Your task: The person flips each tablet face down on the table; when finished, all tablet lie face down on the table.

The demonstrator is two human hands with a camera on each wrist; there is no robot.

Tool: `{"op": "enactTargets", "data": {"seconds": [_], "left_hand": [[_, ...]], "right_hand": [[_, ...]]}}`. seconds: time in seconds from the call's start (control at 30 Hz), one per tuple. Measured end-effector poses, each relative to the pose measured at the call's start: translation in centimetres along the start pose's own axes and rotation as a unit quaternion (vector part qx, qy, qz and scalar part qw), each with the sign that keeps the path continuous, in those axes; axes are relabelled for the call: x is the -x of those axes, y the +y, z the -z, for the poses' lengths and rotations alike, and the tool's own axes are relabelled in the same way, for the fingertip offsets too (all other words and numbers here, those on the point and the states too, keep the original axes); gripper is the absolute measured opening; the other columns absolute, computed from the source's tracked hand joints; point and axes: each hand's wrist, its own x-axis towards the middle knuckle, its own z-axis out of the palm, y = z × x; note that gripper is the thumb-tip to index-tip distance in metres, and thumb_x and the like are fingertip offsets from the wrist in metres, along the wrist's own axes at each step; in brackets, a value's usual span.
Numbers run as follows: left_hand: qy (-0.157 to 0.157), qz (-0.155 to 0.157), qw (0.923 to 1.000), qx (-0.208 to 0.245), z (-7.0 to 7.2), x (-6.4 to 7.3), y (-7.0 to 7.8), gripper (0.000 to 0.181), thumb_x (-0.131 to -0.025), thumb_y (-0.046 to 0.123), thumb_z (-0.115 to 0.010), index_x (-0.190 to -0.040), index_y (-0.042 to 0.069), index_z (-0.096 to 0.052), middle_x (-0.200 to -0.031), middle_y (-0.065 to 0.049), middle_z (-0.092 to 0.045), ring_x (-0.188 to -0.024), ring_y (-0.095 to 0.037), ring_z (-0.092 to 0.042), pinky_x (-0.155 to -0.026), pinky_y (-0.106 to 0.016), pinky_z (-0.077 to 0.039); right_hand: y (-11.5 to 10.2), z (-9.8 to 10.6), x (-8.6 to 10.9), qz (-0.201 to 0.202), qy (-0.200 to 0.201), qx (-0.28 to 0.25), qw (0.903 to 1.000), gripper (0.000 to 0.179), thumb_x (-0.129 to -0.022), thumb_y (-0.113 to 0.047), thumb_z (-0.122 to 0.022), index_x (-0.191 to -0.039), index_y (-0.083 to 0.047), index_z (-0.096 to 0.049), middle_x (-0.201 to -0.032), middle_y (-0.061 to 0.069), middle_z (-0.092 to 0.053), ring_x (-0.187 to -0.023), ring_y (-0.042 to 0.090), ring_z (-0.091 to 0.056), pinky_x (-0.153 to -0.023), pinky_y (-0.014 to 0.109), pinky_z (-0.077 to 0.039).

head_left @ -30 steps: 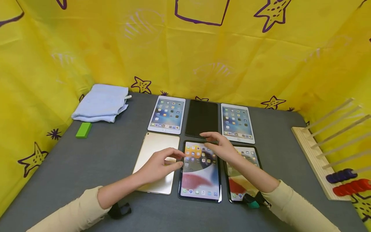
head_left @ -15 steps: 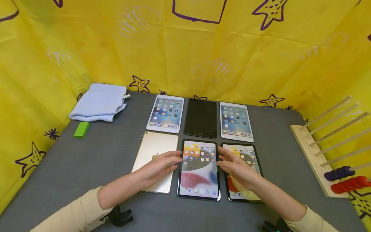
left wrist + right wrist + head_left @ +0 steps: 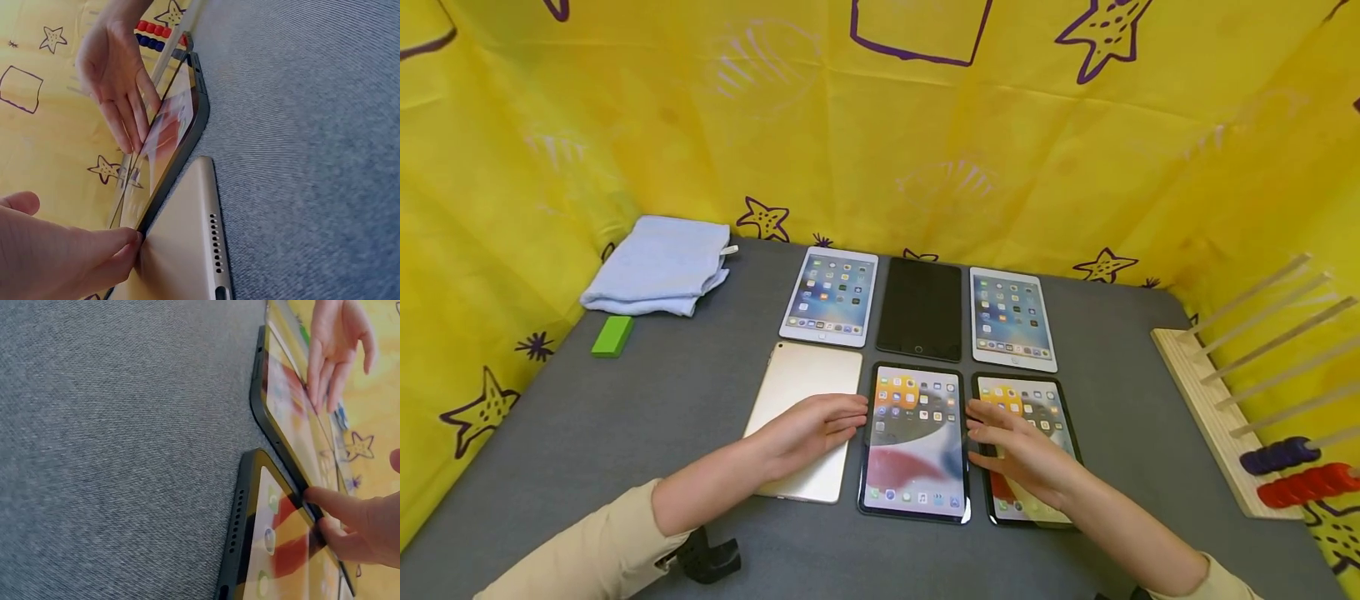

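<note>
Between my two hands lies a tablet [image 3: 916, 467] with a lit home screen, flat in the middle of the front row. My left hand [image 3: 808, 435] reaches over a gold tablet [image 3: 801, 367] lying back up, its extended fingertips at the middle tablet's left edge. My right hand [image 3: 1026, 454] lies over another lit tablet [image 3: 1033, 387], with its fingers stretched to the middle tablet's right edge. In the left wrist view, the fingertips [image 3: 132, 237] sit right at that tablet's side. The right wrist view shows fingertips [image 3: 312, 495] at its opposite side.
Behind stand in a row a white tablet [image 3: 829, 296], a black tablet [image 3: 920, 308] with a dark screen, and a second white tablet [image 3: 1013, 319]. A folded blue cloth [image 3: 658, 262] and green block [image 3: 613, 337] lie left. A wooden bead rack [image 3: 1210, 408] stands right.
My right hand has come down from above the middle tablet's top to its right edge. My left hand has settled at the left edge, its fingers drawn straighter together. The tablets look unmoved.
</note>
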Motion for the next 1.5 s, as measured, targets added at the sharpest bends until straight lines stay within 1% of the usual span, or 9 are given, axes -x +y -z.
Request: {"op": "enactTargets", "data": {"seconds": [0.17,0.4,0.53,0.7,0.8,0.97,1.17,1.33,1.5], "left_hand": [[0.004,0.008,0.9999,-0.005,0.1,-0.2,0.2,0.05,-0.098,0.014,-0.046,-0.135,-0.019,-0.036,-0.143,-0.033,-0.037,-0.135,-0.04,-0.036,-0.114,-0.043,-0.026],[0.005,0.001,1.0,0.002,0.4,-0.4,0.2,0.047,-0.099,0.014,-0.045,-0.132,-0.019,-0.039,-0.138,-0.032,-0.044,-0.129,-0.037,-0.044,-0.113,-0.042,-0.03],[0.011,-0.004,0.9998,0.015,0.6,-0.4,0.1,0.045,-0.099,0.012,-0.046,-0.131,-0.019,-0.04,-0.132,-0.029,-0.048,-0.122,-0.032,-0.05,-0.112,-0.041,-0.031],[0.03,-0.003,0.9986,0.043,0.7,-0.6,0.1,0.047,-0.098,0.009,-0.048,-0.134,-0.019,-0.037,-0.127,-0.023,-0.047,-0.115,-0.026,-0.05,-0.112,-0.04,-0.031],[0.033,-0.008,0.9983,0.047,1.0,-0.5,0.2,0.048,-0.097,0.008,-0.048,-0.136,-0.018,-0.036,-0.125,-0.02,-0.047,-0.11,-0.022,-0.05,-0.11,-0.04,-0.034],[0.026,-0.03,0.9987,0.032,1.4,-0.1,0.5,0.049,-0.097,0.007,-0.048,-0.14,-0.014,-0.034,-0.118,-0.012,-0.053,-0.102,-0.016,-0.052,-0.099,-0.033,-0.043],[0.06,-0.038,0.9968,0.036,1.2,0.3,0.9,0.04,-0.096,0.006,-0.051,-0.132,-0.007,-0.04,-0.105,-0.007,-0.057,-0.093,-0.016,-0.054,-0.082,-0.029,-0.047],[0.071,-0.053,0.9956,0.032,0.9,0.7,1.2,0.038,-0.095,0.005,-0.054,-0.13,-0.002,-0.041,-0.11,-0.008,-0.056,-0.095,-0.017,-0.057,-0.082,-0.03,-0.048],[0.064,-0.071,0.9952,0.021,0.6,1.1,1.6,0.04,-0.093,0.004,-0.057,-0.13,0.0,-0.042,-0.117,-0.01,-0.055,-0.098,-0.017,-0.059,-0.085,-0.032,-0.049]], "right_hand": [[-0.2,0.1,-0.1,0.0,-0.007,0.007,1.0,0.068,-0.098,-0.01,-0.051,-0.152,0.005,-0.012,-0.158,0.025,-0.005,-0.143,0.045,-0.011,-0.107,0.056,-0.033],[-0.4,0.2,-0.3,-0.004,-0.008,0.024,0.9997,0.068,-0.098,-0.011,-0.049,-0.152,0.006,-0.011,-0.157,0.027,-0.005,-0.141,0.046,-0.015,-0.105,0.057,-0.035],[-0.5,0.1,-0.5,-0.01,-0.002,0.024,0.9997,0.067,-0.098,-0.012,-0.05,-0.152,0.005,-0.013,-0.157,0.026,-0.007,-0.141,0.047,-0.016,-0.105,0.057,-0.035],[-0.5,-0.2,-0.8,-0.009,-0.007,0.012,0.9999,0.067,-0.098,-0.011,-0.05,-0.152,0.005,-0.013,-0.158,0.025,-0.006,-0.142,0.046,-0.013,-0.106,0.056,-0.034],[-0.4,-0.5,-1.1,-0.004,-0.014,0.004,0.9999,0.067,-0.098,-0.01,-0.05,-0.152,0.005,-0.013,-0.158,0.024,-0.006,-0.143,0.044,-0.011,-0.107,0.054,-0.035],[-0.4,-0.9,-1.7,0.002,-0.024,-0.004,0.9997,0.066,-0.099,-0.009,-0.05,-0.152,0.005,-0.013,-0.158,0.024,-0.007,-0.144,0.042,-0.012,-0.106,0.051,-0.036],[-0.5,-1.8,-2.6,-0.006,-0.023,-0.016,0.9996,0.066,-0.098,-0.009,-0.051,-0.152,0.004,-0.016,-0.158,0.025,-0.011,-0.143,0.042,-0.016,-0.105,0.051,-0.039],[-0.7,-2.4,-3.2,-0.012,-0.024,-0.029,0.9992,0.064,-0.098,-0.009,-0.051,-0.151,0.004,-0.019,-0.157,0.025,-0.012,-0.141,0.041,-0.021,-0.104,0.051,-0.039],[-0.7,-2.9,-3.7,-0.012,-0.036,-0.033,0.9987,0.064,-0.098,-0.009,-0.05,-0.151,0.004,-0.018,-0.157,0.024,-0.013,-0.141,0.04,-0.022,-0.103,0.051,-0.04]]}}
